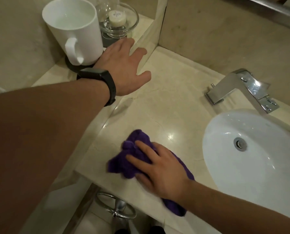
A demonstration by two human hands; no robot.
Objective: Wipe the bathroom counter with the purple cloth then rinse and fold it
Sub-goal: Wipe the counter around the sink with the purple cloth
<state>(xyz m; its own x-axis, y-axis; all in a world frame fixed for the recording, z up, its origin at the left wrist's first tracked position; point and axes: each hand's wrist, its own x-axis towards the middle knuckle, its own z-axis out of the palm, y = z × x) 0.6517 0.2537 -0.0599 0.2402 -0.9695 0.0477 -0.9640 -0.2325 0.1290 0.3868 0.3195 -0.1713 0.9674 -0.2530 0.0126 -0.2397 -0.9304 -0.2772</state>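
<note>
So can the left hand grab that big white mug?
Probably yes. The left hand lies open right beside the white mug, nothing stands between them, and the mug's handle is uncovered on the near side.

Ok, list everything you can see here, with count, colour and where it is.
counter: one, beige stone, centre
sink: one, white, set into counter, right
purple cloth: one, purple, bunched at counter's front edge
faucet: one, chrome, behind sink
mug: one, white, ledge at far left
coaster: one, dark, under mug
glass dish: one, clear, behind mug
white disc: one, small, in glass dish
metal ring: one, chrome, below counter
wristband: one, black, left wrist
left hand: one, open, beside mug
right hand: one, flat on purple cloth
</note>
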